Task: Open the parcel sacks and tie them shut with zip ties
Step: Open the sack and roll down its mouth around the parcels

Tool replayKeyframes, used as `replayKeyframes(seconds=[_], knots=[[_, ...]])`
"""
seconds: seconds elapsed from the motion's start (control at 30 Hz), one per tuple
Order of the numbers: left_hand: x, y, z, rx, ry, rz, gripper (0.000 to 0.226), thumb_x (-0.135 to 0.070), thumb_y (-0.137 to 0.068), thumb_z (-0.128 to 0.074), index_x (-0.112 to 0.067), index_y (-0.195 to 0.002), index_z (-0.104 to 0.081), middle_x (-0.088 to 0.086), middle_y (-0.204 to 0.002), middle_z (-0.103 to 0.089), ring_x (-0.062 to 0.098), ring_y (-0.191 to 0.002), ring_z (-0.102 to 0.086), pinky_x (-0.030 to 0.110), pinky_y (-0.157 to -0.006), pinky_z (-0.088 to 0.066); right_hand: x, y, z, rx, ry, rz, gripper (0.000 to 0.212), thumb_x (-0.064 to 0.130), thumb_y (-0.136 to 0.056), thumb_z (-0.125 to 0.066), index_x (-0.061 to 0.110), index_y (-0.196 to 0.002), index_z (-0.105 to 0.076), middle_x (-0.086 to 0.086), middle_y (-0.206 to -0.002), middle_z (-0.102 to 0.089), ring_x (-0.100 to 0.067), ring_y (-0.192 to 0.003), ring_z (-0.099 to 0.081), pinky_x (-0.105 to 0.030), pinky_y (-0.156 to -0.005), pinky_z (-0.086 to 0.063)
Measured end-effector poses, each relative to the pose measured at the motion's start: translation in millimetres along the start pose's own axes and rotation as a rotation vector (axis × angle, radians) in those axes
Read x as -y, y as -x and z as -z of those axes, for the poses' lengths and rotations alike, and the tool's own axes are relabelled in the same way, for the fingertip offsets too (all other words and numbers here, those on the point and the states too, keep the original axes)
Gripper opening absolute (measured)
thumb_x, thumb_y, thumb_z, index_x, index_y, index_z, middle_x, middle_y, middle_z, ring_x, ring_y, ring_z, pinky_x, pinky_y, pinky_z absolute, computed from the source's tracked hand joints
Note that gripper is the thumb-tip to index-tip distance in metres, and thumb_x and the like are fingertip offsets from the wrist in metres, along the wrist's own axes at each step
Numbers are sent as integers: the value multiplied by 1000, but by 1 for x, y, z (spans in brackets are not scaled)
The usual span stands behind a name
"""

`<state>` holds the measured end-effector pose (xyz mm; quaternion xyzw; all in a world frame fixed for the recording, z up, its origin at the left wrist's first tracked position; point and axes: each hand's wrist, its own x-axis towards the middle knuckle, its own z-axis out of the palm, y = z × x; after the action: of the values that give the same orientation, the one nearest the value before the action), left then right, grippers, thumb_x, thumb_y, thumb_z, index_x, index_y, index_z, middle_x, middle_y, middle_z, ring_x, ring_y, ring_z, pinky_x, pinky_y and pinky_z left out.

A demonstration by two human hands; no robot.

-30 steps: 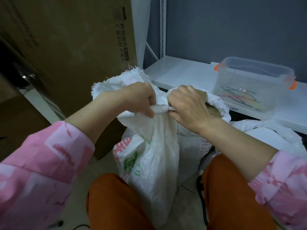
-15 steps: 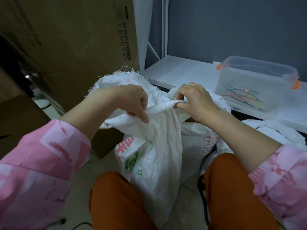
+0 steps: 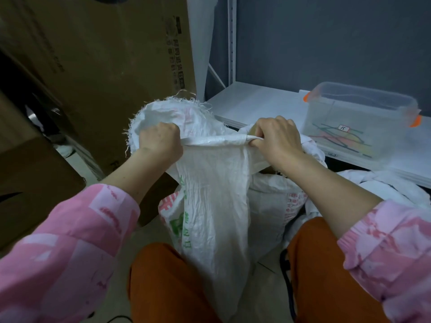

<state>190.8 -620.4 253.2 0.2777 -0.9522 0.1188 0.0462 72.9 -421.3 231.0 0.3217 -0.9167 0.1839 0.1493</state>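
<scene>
Both hands are closed on the top hem of the white woven parcel sack (image 3: 217,206): the left hand (image 3: 161,142) is a fist with a bunch of the rim gathered inside it, and the right hand (image 3: 276,138) has its fingers curled over the folded edge, pinching it. Between them the hem runs as a taut, nearly level band, so the step in hand looks like spreading the mouth of the sack open.

To do this well, the person would likely keep the two grips level and draw them apart evenly, so the near wall of the mouth stays flat instead of twisting. The frayed loose threads at the far rim, just beyond the left hand, suggest the weave unravels easily, so the pull is better taken on the folded hem than on the raw edge. Keeping enough slack cloth above the contents should matter later, since the neck will have to be gathered for a zip tie.

The sack hangs straight down from the hands, its body falling between the person's knees, with the far side of the mouth rising behind the left hand. More white sacking lies to the right of and below the right hand. A clear plastic box (image 3: 359,122) with coloured strips inside, possibly the zip ties, sits on a white shelf (image 3: 256,101) beyond the right hand, well apart from it.
</scene>
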Motion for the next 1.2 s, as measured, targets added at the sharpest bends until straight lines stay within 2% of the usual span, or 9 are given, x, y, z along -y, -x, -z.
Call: replayKeyframes(seconds=[0.17,0.27,0.4,0.53,0.67,0.83,0.97,1.07,1.2], knots=[[3,-2,-1,25,-17,53,11,-7,-87,-51,-6,-95,-58,6,-75,-45,26,-72,-47,31,-60,-36,0,-1,0,30,-61,-12,19,30,-87,-63,22,-74,-52,3,-84,-63,-20,-90,-49,-33,-85,-32],[-2,1,7,136,-37,-7,19,-11,-87,-56,-7,-105,-58,6,-83,-52,24,-75,-52,31,-62,-40,-5,0,-1,35,-21,49,13,21,-87,-60,20,-76,-54,2,-82,-60,-20,-88,-47,-32,-82,-31],[-21,-1,38,233,391,-232,53,-30,-75,-78,-15,-121,-58,0,-113,-61,18,-95,-60,29,-75,-49,-10,6,-6,-91,5,161,13,9,-83,-55,16,-74,-49,1,-75,-54,-21,-79,-45,-29,-73,-24],[-47,2,50,227,629,-383,40,-31,-74,-80,-18,-111,-67,-5,-105,-67,12,-96,-61,27,-82,-51,-5,14,-10,-166,-28,242,27,4,-77,-59,19,-70,-38,3,-67,-46,-20,-70,-39,-29,-69,-21],[-51,1,31,221,580,-374,15,-23,-72,-80,-19,-82,-69,-4,-89,-68,16,-84,-64,36,-76,-57,-13,17,-7,-160,-69,250,10,7,-79,-57,14,-75,-50,1,-72,-53,-19,-74,-42,-31,-74,-26],[-51,5,17,176,462,-379,16,-26,-70,-78,-23,-72,-62,-7,-83,-62,16,-80,-58,31,-70,-50,-15,20,-10,-218,-78,300,11,5,-78,-56,13,-73,-49,2,-68,-50,-19,-70,-43,-31,-73,-27],[-53,7,11,48,405,-395,20,-12,-73,-65,-23,-67,-50,-3,-82,-59,22,-85,-57,32,-70,-47,-14,24,-12,-274,-32,391,11,6,-73,-55,13,-69,-48,0,-69,-51,-23,-69,-44,-30,-71,-24],[-54,8,8,-110,241,-427,17,-5,-78,-54,-15,-71,-43,4,-80,-50,32,-82,-55,35,-66,-42,-13,27,-16,-159,-27,447,14,11,-72,-66,15,-70,-53,-1,-77,-54,-23,-78,-49,-28,-73,-22],[-51,11,-1,-243,119,-464,6,-3,-84,-49,-8,-81,-50,12,-92,-54,35,-73,-55,37,-56,-37,-8,24,-5,70,-438,213,18,36,-71,-79,24,-69,-65,4,-89,-57,-12,-93,-44,-26,-80,-35]])
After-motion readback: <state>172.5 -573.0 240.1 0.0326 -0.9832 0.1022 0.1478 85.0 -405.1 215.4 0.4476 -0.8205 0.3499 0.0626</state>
